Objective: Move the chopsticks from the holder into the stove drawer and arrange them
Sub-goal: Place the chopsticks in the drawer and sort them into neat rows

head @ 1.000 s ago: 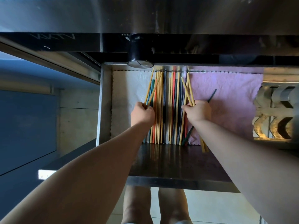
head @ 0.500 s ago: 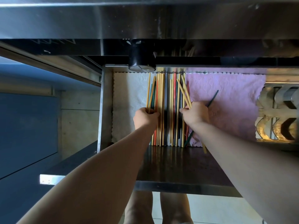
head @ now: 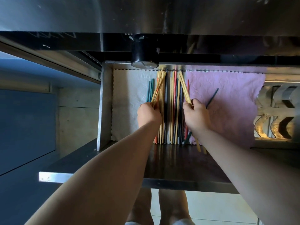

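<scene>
The open stove drawer [head: 103, 111] holds a row of several chopsticks [head: 172, 111], yellow, red, teal and dark, lying front to back on a white cloth [head: 129, 95] and a pink cloth [head: 227, 111]. My left hand [head: 148, 114] grips a few yellow chopsticks [head: 158, 88] that slant across the left of the row. My right hand [head: 196, 116] grips two yellow chopsticks [head: 184, 88] slanting at the right of the row; their near ends stick out below my wrist. One teal chopstick [head: 212, 97] lies askew on the pink cloth. Two teal chopsticks [head: 150, 90] lie apart at the left.
A black stove knob [head: 144, 52] hangs over the drawer's back edge under the steel stove front [head: 146, 17]. Metal burner grates [head: 279, 114] sit at the right of the drawer. Its dark front panel [head: 178, 166] faces me. A blue cabinet [head: 24, 127] stands left.
My left hand pulled its yellow chopsticks leftward at the near end so they slant more, uncovering two teal chopsticks. My right hand shifted slightly right with its pair.
</scene>
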### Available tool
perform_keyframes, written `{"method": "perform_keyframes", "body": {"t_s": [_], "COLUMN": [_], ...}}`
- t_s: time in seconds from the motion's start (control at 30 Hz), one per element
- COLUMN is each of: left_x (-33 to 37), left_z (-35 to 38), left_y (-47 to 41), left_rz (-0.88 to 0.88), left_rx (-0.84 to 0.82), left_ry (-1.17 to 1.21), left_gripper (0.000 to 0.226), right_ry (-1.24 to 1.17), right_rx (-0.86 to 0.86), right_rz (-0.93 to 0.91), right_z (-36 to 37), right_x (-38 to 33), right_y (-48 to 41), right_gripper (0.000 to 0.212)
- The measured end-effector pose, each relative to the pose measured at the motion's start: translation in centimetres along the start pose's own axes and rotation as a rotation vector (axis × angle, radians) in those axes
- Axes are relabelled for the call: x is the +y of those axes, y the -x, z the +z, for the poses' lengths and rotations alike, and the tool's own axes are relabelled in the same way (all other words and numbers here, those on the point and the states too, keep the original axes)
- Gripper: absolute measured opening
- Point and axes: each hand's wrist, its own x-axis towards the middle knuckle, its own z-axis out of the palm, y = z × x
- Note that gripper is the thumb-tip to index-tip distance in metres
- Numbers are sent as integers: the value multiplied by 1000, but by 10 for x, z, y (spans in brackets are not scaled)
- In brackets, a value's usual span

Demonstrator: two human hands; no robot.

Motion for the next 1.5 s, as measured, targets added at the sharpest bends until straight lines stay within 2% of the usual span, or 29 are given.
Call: {"method": "perform_keyframes", "body": {"t_s": [0.13, 0.2, 0.3, 0.37, 0.43, 0.57, 0.7, 0.83, 1.03, 1.17, 1.3, 1.5], "left_x": [5, 6, 8, 9, 9, 6, -1, -8, -13, -11, -7, -7], "left_z": [-2, -2, -2, -1, 0, 2, -1, -9, -15, -14, -14, -14], "left_y": [-5, -5, -6, -7, -8, -9, -6, -5, -1, 3, 7, 8], "left_rz": [-49, -57, -63, -81, -101, -124, -74, -61, -51, -45, -36, -67], "left_rx": [-40, -52, -58, -62, -74, -108, -86, -29, -45, -42, -65, -61], "left_ry": [-70, -80, -79, -75, -85, 1, 39, 39, 64, 79, 103, 160], "left_gripper": [7, 2, 14, 17, 8, 12, 14, 13, 13, 12, 13, 14], "right_ry": [-74, -69, -79, -81, -113, -177, -187, -134, -55, 2, 141, 164], "right_rx": [27, 38, 35, 23, 3, 4, -2, 43, 110, 110, 97, 54], "right_rz": [56, 73, 81, 82, 93, 87, 151, 173, 157, 145, 145, 152], "right_z": [0, -1, 0, 1, 3, 6, 13, 18, 22, 25, 31, 27], "right_x": [2, 6, 12, 13, 12, 10, 5, 0, -2, -4, -11, -15], "right_y": [-11, -14, -15, -15, -14, -10, -8, -7, -7, -6, -5, -14], "right_gripper": [28, 34, 37, 29, 20, 15, 10, 17, 13, 12, 22, 24]}}
